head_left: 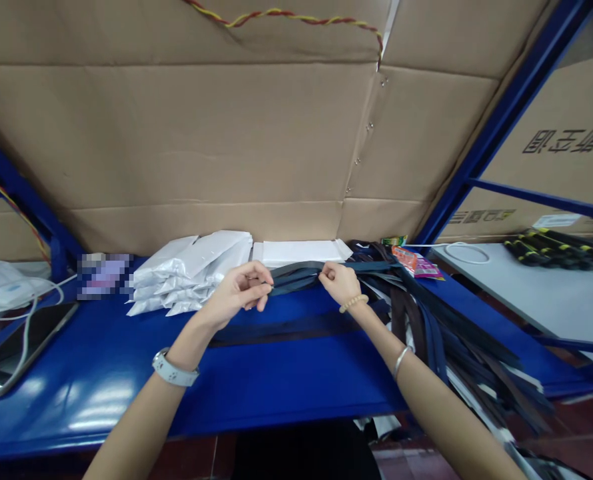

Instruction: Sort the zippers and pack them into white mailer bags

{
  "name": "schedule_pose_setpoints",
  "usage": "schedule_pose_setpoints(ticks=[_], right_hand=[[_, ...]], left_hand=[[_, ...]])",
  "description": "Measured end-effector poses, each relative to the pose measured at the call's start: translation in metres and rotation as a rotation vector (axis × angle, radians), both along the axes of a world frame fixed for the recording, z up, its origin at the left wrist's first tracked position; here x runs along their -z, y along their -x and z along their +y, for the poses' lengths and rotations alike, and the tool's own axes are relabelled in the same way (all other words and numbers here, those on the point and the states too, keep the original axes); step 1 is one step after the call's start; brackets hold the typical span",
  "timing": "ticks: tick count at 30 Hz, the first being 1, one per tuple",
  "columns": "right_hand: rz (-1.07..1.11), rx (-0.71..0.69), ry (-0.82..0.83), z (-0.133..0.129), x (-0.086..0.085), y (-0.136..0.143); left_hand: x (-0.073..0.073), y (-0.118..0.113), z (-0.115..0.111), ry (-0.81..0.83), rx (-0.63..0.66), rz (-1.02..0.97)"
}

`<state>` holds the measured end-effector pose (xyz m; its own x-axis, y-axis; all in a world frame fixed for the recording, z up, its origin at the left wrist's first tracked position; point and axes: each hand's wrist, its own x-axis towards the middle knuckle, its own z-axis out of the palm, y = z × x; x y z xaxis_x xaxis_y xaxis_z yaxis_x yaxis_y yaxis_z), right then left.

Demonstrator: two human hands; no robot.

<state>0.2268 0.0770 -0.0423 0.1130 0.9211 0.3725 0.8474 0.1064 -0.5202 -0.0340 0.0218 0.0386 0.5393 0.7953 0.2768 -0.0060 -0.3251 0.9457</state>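
Note:
My left hand point(241, 293) is closed, its thumb and fingers pinching the left end of a bundle of dark blue-green fabric strips point(296, 275). My right hand point(340, 283) is also closed, gripping the same strips farther right. Between the hands the strips run roughly level above the blue table. Beneath them, a dark brown and navy strip point(281, 331) lies flat across the tabletop. To the right of my right hand, a heap of loose navy, brown and black strips point(436, 333) hangs over the table's front edge.
Stacked silvery-white packets point(181, 273) lie left of my left hand, with a flat white packet point(301, 252) behind the strips. Small colourful wrappers point(416, 263) are at the back right. A dark-screened tablet point(21, 340) with white cables lies left. Cardboard point(201, 133) walls the back.

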Motion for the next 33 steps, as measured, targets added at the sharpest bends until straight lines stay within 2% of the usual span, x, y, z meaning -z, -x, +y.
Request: schedule_pose_setpoints(ticks=[4, 8, 10, 14, 16, 18, 20, 23, 27, 30, 33], right_hand=[[0.018, 0.083, 0.058, 0.01, 0.001, -0.021], [-0.002, 0.205, 0.128, 0.018, 0.001, -0.041], [-0.003, 0.207, 0.143, 0.019, 0.001, -0.045], [0.033, 0.022, 0.139, 0.018, 0.001, -0.043], [0.032, -0.108, 0.109, 0.017, 0.002, -0.04], [0.055, -0.238, 0.122, 0.015, 0.002, -0.037], [0.12, -0.364, 0.18, 0.012, -0.001, -0.035], [0.219, -0.516, 0.248, 0.005, -0.009, -0.032], [0.326, -0.601, 0.282, -0.005, -0.021, -0.025], [0.397, -0.63, 0.362, -0.011, -0.025, -0.019], [0.466, -0.682, 0.447, -0.017, -0.028, -0.011]], left_hand=[[-0.014, 0.022, -0.002, 0.001, 0.036, -0.262], [-0.026, 0.047, -0.002, -0.067, 0.066, -0.553], [-0.031, 0.061, -0.002, -0.122, 0.061, -0.684], [-0.036, 0.083, -0.002, -0.177, 0.02, -0.919], [-0.036, 0.086, 0.0, -0.14, 0.007, -1.043], [-0.034, 0.084, 0.005, -0.088, 0.017, -1.073], [-0.031, 0.078, 0.009, -0.027, 0.018, -0.977], [-0.024, 0.06, 0.012, 0.057, -0.001, -0.713], [-0.01, 0.029, 0.01, 0.111, -0.011, -0.329], [0.001, 0.009, 0.007, 0.07, -0.011, -0.027], [0.01, -0.005, 0.004, -0.039, 0.019, 0.255]])
